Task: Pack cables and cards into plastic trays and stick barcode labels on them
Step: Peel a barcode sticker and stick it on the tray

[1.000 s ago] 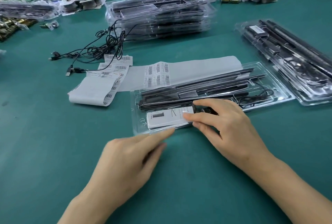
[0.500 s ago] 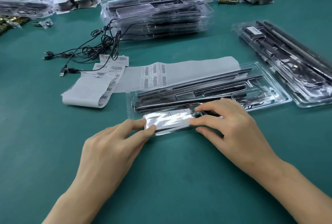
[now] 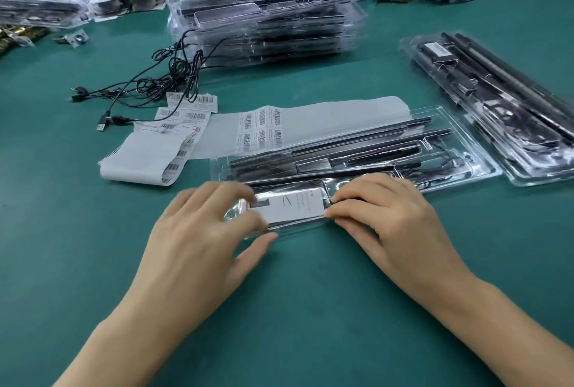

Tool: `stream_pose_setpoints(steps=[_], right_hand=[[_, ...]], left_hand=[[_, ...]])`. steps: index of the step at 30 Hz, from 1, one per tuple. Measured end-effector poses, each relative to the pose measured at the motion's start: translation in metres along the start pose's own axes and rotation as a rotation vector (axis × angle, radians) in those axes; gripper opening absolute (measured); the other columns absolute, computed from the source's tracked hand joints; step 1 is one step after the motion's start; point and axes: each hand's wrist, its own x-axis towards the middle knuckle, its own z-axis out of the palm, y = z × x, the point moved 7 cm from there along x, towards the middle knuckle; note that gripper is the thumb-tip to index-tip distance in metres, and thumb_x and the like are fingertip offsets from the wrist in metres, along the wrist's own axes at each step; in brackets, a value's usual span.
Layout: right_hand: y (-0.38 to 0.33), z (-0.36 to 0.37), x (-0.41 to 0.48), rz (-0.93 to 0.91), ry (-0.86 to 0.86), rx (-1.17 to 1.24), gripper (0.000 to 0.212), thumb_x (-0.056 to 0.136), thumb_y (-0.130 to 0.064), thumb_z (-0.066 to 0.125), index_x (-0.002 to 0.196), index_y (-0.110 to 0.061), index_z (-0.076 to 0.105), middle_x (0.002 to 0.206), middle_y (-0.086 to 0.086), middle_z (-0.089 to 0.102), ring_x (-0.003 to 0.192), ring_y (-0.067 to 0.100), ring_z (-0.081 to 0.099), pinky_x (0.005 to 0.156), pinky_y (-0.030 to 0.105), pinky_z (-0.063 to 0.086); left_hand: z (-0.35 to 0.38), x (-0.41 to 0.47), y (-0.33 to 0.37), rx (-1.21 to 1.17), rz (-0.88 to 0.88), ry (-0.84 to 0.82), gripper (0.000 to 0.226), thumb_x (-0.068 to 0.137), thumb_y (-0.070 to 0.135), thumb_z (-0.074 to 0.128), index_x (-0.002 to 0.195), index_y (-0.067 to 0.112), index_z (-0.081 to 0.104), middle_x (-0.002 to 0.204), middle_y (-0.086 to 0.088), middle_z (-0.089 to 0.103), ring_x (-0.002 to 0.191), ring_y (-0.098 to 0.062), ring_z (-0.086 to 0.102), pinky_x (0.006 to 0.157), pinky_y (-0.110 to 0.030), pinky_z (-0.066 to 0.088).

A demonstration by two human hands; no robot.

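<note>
The white card (image 3: 295, 206) lies in the near-left pocket of a clear plastic tray (image 3: 459, 150), which sits flat on the green table (image 3: 310, 309) in front of the person, running away to the right. The tray also holds long black rods and a coiled black cable. The left hand (image 3: 198, 237) grips the tray's left end, its bent fingers laid close together over the top and its thumb against the near rim; it is a bit blurred. The right hand (image 3: 394, 225) has its fingers curled, with forefinger and thumb pinching the card's right edge. Just behind the tray lies a strip of barcode labels (image 3: 310, 125), its left end folded over. Beyond that sprawl loose black cables (image 3: 161, 82), beside a stack of filled trays (image 3: 267, 26). Another packed tray (image 3: 497, 100) lies off to the right.
</note>
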Motion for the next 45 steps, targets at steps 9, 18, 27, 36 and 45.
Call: stream_pose_setpoints(steps=[9, 18, 27, 36, 45], right_hand=[[0.007, -0.002, -0.004, 0.053, 0.009, 0.025, 0.015, 0.092, -0.018, 0.077, 0.107, -0.019, 0.076, 0.109, -0.008, 0.068, 0.107, 0.015, 0.062, 0.095, 0.037, 0.047], [0.044, -0.024, 0.000, 0.315, 0.004, -0.158, 0.022, 0.100, -0.036, 0.059, 0.101, -0.025, 0.078, 0.098, -0.013, 0.064, 0.102, 0.014, 0.057, 0.096, 0.036, 0.038], [0.035, -0.019, 0.013, 0.221, -0.164, -0.223, 0.032, 0.095, -0.046, 0.056, 0.108, -0.028, 0.079, 0.102, -0.010, 0.066, 0.098, 0.019, 0.060, 0.091, 0.036, 0.040], [0.031, -0.017, 0.025, 0.229, -0.367, -0.357, 0.035, 0.091, -0.054, 0.052, 0.107, -0.035, 0.077, 0.096, -0.013, 0.062, 0.093, 0.018, 0.059, 0.083, 0.038, 0.040], [0.027, -0.015, 0.050, 0.210, -0.560, -0.413, 0.035, 0.097, -0.063, 0.047, 0.118, -0.042, 0.066, 0.105, -0.017, 0.056, 0.104, 0.013, 0.058, 0.089, 0.036, 0.040]], left_hand=[[0.027, 0.042, 0.008, -0.127, 0.048, -0.208, 0.027, 0.082, 0.057, 0.073, 0.105, 0.045, 0.071, 0.104, 0.019, 0.063, 0.100, -0.011, 0.063, 0.061, -0.036, 0.055], [0.037, 0.038, -0.004, -0.262, 0.046, -0.172, 0.025, 0.082, 0.059, 0.071, 0.100, 0.043, 0.077, 0.101, 0.018, 0.063, 0.093, -0.010, 0.065, 0.066, -0.035, 0.056], [0.035, 0.038, -0.003, -0.222, 0.067, -0.194, 0.024, 0.082, 0.058, 0.075, 0.101, 0.044, 0.077, 0.103, 0.018, 0.066, 0.091, -0.009, 0.065, 0.063, -0.033, 0.055], [0.040, 0.036, 0.004, -0.097, 0.126, -0.233, 0.035, 0.094, 0.056, 0.054, 0.123, 0.048, 0.070, 0.123, 0.014, 0.065, 0.099, -0.014, 0.061, 0.074, -0.030, 0.050], [0.036, 0.031, -0.003, -0.281, 0.026, -0.213, 0.035, 0.093, 0.059, 0.060, 0.121, 0.042, 0.072, 0.125, 0.024, 0.064, 0.113, -0.007, 0.061, 0.086, -0.032, 0.055]])
